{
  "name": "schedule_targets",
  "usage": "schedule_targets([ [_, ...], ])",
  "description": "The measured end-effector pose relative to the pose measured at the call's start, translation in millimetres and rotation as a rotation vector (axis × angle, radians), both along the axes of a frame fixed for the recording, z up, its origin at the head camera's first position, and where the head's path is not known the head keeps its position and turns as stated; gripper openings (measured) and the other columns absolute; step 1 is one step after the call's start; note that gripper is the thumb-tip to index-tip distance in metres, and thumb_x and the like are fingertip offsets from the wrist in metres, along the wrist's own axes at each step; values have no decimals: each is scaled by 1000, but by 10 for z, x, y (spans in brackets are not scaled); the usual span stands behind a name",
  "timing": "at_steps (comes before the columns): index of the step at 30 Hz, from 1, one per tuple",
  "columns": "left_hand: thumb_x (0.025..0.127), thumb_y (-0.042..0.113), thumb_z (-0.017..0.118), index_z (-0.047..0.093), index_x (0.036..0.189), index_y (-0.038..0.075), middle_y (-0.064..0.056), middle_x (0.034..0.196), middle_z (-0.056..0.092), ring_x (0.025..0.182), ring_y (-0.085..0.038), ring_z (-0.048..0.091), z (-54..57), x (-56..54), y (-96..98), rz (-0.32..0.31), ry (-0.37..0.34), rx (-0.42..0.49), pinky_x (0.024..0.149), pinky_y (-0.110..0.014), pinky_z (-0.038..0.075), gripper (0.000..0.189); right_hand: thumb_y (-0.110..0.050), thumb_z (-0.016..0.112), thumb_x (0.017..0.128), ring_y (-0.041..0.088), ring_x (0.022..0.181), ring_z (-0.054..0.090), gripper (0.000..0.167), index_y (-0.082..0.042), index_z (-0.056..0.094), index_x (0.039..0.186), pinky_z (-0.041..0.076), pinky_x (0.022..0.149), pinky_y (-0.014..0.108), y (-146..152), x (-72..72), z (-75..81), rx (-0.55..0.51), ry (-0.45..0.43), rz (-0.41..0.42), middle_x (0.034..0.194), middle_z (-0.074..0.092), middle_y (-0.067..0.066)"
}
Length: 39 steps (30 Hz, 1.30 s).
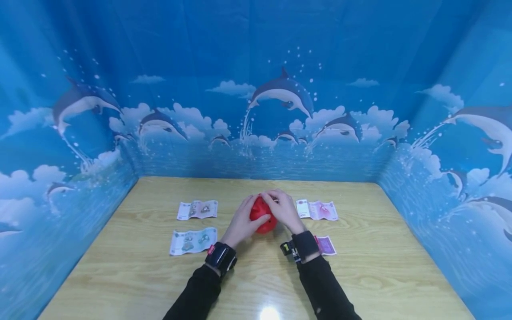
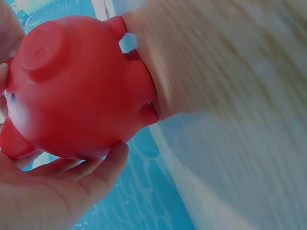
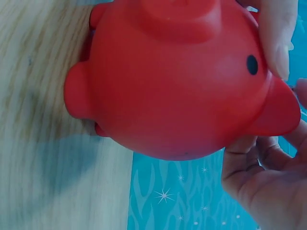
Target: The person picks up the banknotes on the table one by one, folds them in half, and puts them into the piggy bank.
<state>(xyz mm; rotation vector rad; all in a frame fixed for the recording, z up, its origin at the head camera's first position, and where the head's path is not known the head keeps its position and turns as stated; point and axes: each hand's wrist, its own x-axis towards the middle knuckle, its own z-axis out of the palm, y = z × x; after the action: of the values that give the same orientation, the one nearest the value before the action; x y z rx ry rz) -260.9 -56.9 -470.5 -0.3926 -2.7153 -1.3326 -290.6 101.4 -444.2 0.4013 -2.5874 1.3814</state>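
Note:
A red piggy bank point(image 1: 263, 215) stands on its short legs in the middle of the wooden table. Its snout point(image 2: 44, 51) and one dark eye point(image 3: 252, 64) face the wrist cameras. My left hand point(image 1: 242, 223) grips it from the left, with the thumb across the front and the fingers along the side. On the other side, my right hand point(image 1: 282, 208) holds the top right part, its curled fingers by the ear point(image 3: 278, 111). The top of the bank is mostly covered by both hands. Whether anything small is between the right fingers cannot be made out.
A purplish banknote point(image 1: 198, 210) and a greenish banknote point(image 1: 194, 241) lie left of the bank. To the right are a pink banknote point(image 1: 322, 210) and a purple banknote point(image 1: 327, 245), partly behind my right wrist. A blue dolphin-print curtain point(image 1: 192, 153) encloses the table point(image 1: 372, 275).

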Motion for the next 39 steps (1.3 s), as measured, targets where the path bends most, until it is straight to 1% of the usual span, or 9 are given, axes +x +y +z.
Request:
schedule_targets([
  [3,88,44,70,36,151,15,-11,153,39,127,-31,51,9,-9,-7,-12,0,31,95,-48,53,77,-35,56,100,23,104,66,33,-11,72,115,55,89,41,3,-4,3,-4,-9,16,114,69,7],
  [10,85,46,73,32,153,21,-5,148,44,124,-27,52,-26,-49,-16,-10,-72,79,92,-45,54,83,-31,56,100,24,107,65,31,-10,72,115,54,91,42,12,-7,-1,-4,-13,46,114,68,8],
  [14,83,49,74,31,153,21,-6,150,42,127,-28,50,-52,-78,-23,-5,-104,98,94,-47,53,87,-30,55,101,25,108,64,31,-9,72,116,54,93,42,16,-15,-7,-10,-20,60,115,67,9],
  [19,80,50,76,31,154,20,-8,150,40,128,-31,49,-47,-106,-22,-8,-138,118,95,-50,52,91,-31,55,101,24,107,64,31,-10,71,117,54,92,42,28,-18,-13,-1,-26,67,113,66,8],
  [24,79,49,78,28,155,22,-10,151,37,130,-33,47,-40,-147,-40,-32,-175,132,97,-52,51,94,-30,55,101,22,101,63,29,-12,72,116,53,88,40,26,-21,-8,15,-24,74,107,65,7],
  [29,78,47,80,27,155,24,-11,155,32,134,-33,43,-71,-172,-59,-60,-180,161,102,-53,46,96,-29,53,102,22,104,62,31,-9,71,118,53,91,41,20,-27,-17,15,-23,100,109,64,8],
  [32,77,47,80,28,155,27,-8,156,31,135,-32,42,-86,-183,-55,-55,-179,152,104,-52,45,96,-28,53,102,23,106,62,32,-7,70,119,52,92,42,18,-27,-18,20,-7,111,110,64,9],
  [36,77,47,81,29,154,27,-8,156,32,134,-31,43,-94,-187,-44,-53,-169,146,103,-51,46,95,-27,54,102,23,104,62,31,-6,70,118,52,90,42,21,-25,-22,29,2,104,109,64,9],
  [39,77,48,80,29,154,27,-7,155,34,133,-31,44,-84,-180,-36,-42,-171,146,100,-50,48,95,-28,54,101,22,102,61,31,-8,70,118,52,88,40,22,-26,-24,26,-11,96,109,64,8],
])
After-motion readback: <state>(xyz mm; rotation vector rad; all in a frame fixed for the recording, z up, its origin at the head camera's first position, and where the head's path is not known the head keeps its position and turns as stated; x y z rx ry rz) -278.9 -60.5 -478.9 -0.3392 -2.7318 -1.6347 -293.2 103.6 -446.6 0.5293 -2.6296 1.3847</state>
